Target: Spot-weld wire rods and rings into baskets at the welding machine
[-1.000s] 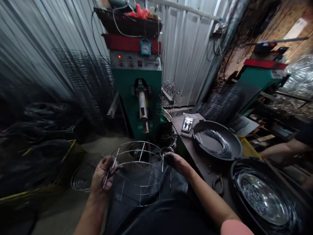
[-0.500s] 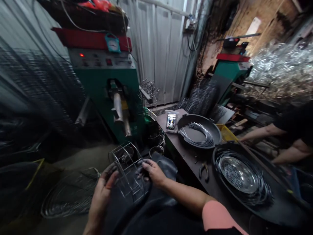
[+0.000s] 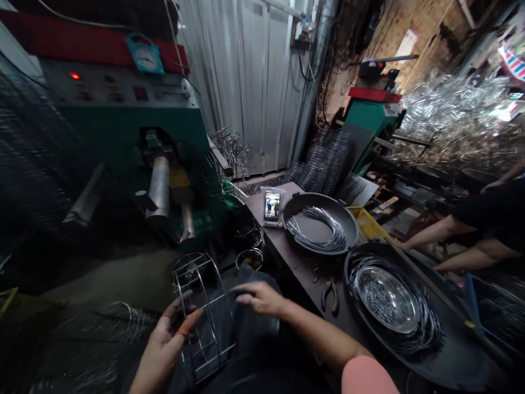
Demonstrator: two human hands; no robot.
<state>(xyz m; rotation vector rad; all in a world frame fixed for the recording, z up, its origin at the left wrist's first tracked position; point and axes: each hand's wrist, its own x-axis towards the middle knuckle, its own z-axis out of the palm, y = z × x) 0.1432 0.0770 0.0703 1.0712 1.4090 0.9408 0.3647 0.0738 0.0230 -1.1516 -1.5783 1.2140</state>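
Observation:
A round wire basket frame point(image 3: 204, 317) stands on its edge over my lap. My left hand point(image 3: 166, 339) grips its near rim from the left, fingers curled round the wire. My right hand point(image 3: 260, 298) holds the frame's right side, fingers pinched on a wire. Both hands are low in the view, in front of the green welding machine point(image 3: 135, 158).
A dark bench point(image 3: 299, 262) at my right carries a phone point(image 3: 272, 207), a black pan of wire rings point(image 3: 320, 224), pliers point(image 3: 330, 295) and a big tray with a steel bowl point(image 3: 388, 298). Another person's arms point(image 3: 447, 235) reach in at far right. Wire coils point(image 3: 102, 328) lie on the floor.
The frame has been turned from lying flat to standing on edge and drawn closer. My view has swung right and nearer to the machine.

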